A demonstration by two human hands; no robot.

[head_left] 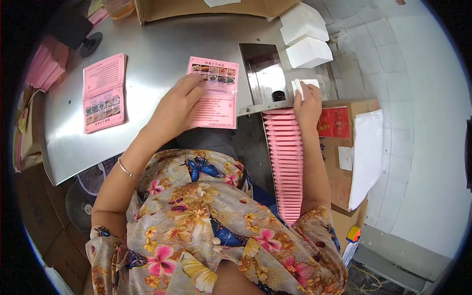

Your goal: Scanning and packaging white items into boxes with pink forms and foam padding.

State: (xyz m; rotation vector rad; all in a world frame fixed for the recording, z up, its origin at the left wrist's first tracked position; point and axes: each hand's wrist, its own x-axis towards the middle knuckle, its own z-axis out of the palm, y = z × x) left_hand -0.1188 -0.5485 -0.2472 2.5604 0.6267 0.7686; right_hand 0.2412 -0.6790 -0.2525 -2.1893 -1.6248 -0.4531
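My left hand (179,103) lies over the left edge of a pink printed sheet (216,110), fingers stretched onto its upper half with its small food pictures. The sheet rests on the metal table near the front edge. To the right, my right hand (309,105) is closed on folded white napkins (309,83) at the table's right edge, fingers and thumb round them. Part of these napkins is hidden by the fingers. Below that hand, a long row of folded pink packets (285,167) runs beside my right forearm.
A stack of pink sheets (104,98) lies left on the metal table (147,64). More pink sheets (46,64) are piled far left. White napkin stacks (307,44) stand back right, near a recessed slot (263,69). A cardboard box (196,12) lines the back; another carton (339,187) stands right.
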